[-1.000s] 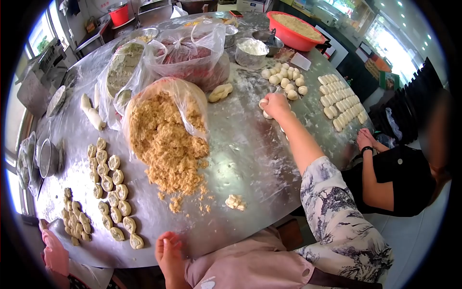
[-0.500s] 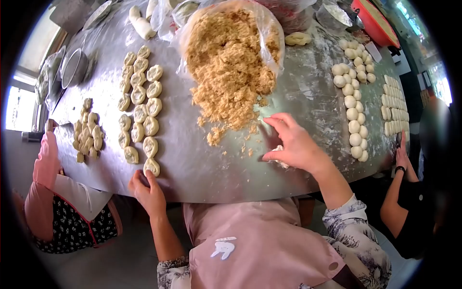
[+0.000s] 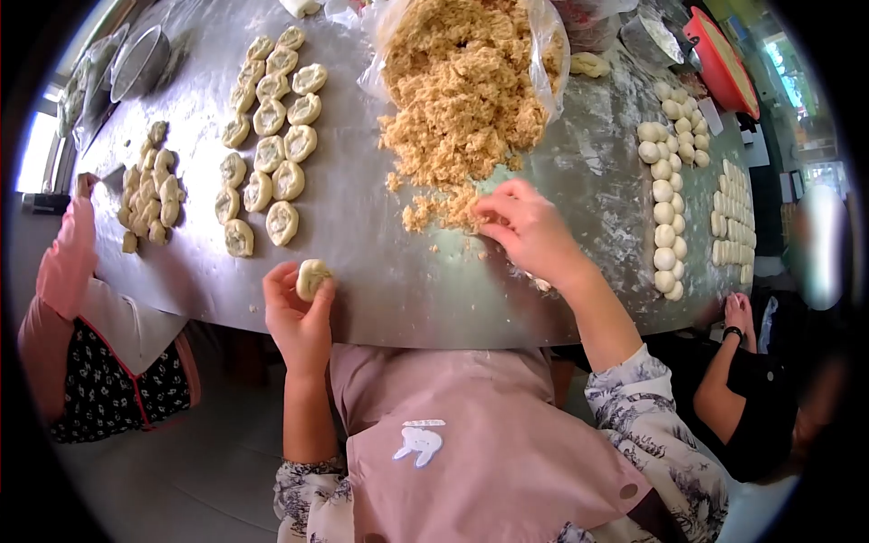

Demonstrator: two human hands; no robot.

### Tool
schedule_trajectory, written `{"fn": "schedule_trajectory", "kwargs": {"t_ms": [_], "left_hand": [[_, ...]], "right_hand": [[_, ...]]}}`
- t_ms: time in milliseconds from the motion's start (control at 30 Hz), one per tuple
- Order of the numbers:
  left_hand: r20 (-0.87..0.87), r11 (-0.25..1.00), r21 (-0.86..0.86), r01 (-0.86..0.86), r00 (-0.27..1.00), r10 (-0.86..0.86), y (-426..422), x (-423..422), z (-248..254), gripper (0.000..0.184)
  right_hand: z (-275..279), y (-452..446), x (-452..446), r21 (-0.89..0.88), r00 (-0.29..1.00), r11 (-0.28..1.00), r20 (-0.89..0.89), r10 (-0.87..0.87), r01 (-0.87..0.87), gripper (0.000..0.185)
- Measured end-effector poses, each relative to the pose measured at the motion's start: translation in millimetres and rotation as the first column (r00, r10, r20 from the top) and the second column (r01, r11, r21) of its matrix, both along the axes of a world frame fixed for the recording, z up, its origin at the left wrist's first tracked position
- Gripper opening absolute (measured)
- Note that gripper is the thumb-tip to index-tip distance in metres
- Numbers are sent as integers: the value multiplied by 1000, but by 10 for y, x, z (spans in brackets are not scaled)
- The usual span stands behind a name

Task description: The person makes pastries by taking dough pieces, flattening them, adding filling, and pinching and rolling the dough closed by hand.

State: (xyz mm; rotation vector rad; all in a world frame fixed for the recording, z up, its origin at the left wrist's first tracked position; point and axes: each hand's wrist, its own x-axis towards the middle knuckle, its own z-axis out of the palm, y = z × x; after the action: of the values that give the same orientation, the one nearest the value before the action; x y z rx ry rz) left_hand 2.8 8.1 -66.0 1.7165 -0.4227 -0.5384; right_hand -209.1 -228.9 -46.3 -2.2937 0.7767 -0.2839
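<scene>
My left hand holds a flattened round of pale dough between thumb and fingers, lifted over the table's near edge. Rows of similar dough rounds, each with a hollow in the middle, lie just beyond it. My right hand is closed, its fingertips pinched at the near edge of a heap of golden-brown crumbly filling. That heap spills out of a clear plastic bag. A small whitish scrap lies partly hidden below my right wrist.
Dough balls and rows of small dough pieces lie on the right of the metal table. More dough pieces are piled at left. A co-worker's hand is at far left, another's hands at right. A red basin stands at back right.
My left hand has picked the nearest dough round off the end of its row. My right hand has moved slightly left, its fingers closing at the filling. The view has shifted.
</scene>
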Motion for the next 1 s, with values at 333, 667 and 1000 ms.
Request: {"fn": "schedule_trajectory", "kwargs": {"t_ms": [333, 667, 1000], "left_hand": [[-790, 808, -589, -23, 227, -570, -456, -220, 435, 36], [-818, 872, -467, 143, 303, -488, -730, -454, 342, 26], [-716, 881, -462, 100, 545, -437, -1078, -702, 173, 30]], "right_hand": [[-280, 234, 119, -187, 969, 953, -9, -246, 240, 34], [297, 121, 124, 55, 931, 951, 192, -309, 305, 20], [486, 492, 318, 52, 961, 986, 222, -163, 155, 20]]}}
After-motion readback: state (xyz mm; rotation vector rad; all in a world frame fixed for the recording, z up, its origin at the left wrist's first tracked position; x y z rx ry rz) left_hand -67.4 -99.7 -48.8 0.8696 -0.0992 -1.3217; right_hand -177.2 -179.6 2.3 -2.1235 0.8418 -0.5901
